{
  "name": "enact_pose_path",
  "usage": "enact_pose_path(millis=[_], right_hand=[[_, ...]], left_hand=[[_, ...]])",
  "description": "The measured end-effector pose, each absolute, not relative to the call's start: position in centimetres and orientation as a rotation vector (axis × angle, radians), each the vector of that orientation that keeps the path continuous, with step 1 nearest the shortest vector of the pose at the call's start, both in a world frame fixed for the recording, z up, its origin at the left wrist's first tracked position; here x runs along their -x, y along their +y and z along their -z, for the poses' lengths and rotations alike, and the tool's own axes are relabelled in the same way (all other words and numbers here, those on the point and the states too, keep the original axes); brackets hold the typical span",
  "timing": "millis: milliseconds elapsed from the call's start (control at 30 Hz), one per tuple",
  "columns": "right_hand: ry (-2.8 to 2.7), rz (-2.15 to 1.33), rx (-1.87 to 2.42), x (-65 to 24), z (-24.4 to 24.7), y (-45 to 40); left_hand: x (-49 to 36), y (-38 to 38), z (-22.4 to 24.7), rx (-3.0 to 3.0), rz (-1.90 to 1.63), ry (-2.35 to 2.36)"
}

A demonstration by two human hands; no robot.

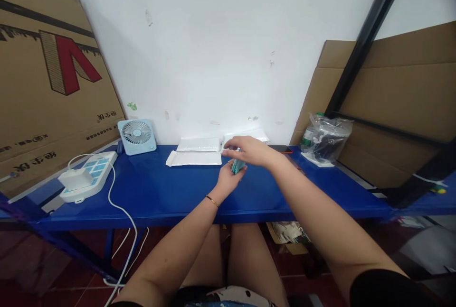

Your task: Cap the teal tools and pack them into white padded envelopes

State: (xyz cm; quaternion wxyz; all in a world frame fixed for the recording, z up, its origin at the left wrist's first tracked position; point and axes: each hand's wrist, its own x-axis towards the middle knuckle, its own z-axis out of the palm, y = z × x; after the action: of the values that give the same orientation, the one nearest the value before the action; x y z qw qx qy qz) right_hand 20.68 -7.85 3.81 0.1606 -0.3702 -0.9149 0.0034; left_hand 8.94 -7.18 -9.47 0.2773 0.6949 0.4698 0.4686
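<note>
Over the middle of the blue table, my left hand (pixel 230 179) is closed around a small teal stack of thin flat pieces (pixel 237 166); their exact kind is too small to tell. Just above it, my right hand (pixel 249 149) reaches across with its fingers stretched to the left and apart. Its palm side is hidden, and I cannot tell whether it touches the stack. Behind my hands, white flat packets (pixel 198 151) lie against the wall on the left, and another white packet (pixel 249 136) is partly covered by my right hand.
A light blue fan (pixel 137 136) and a white power strip (pixel 93 174) with a plugged-in cable stand on the table's left. At right are a dark phone-like slab (pixel 280 148) and a clear plastic bag (pixel 326 141) beside a bottle. Cardboard (pixel 402 93) flanks both sides.
</note>
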Motion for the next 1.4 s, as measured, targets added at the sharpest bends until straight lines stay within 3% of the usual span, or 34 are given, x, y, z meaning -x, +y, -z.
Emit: enact_pose_path(millis=[200, 367, 567, 767, 1100, 1267, 1400], right_hand=[[-2.556, -0.122, 1.163, -18.5, -0.4, -7.8], [-2.532, -0.188, 1.244, -20.4, 0.0, -8.1], [-2.762, 0.190, 1.497, -21.6, 1.7, -8.8], [-2.644, 0.204, 1.801, -21.4, 5.7, -8.4], [-2.565, 0.131, 1.799, -21.1, 7.4, -8.2], [-2.477, 0.167, 1.895, -24.3, 8.4, -7.2], [-2.404, 0.152, 1.935, -26.6, 7.8, -6.8]], left_hand=[[-9.7, -6.9, 11.5, -1.703, -1.231, 1.203], [-8.7, -6.5, 11.6, -1.974, -0.936, 1.340], [-8.0, -7.1, 9.5, -2.391, -0.518, 1.649], [-6.8, -7.7, 8.0, -2.667, -0.277, 1.784], [-6.0, -6.8, 8.3, -2.655, -0.282, 1.808], [-3.7, -3.8, 9.1, -2.645, -0.451, 1.941], [-1.6, -0.8, 9.7, -2.466, -0.254, 2.083]])
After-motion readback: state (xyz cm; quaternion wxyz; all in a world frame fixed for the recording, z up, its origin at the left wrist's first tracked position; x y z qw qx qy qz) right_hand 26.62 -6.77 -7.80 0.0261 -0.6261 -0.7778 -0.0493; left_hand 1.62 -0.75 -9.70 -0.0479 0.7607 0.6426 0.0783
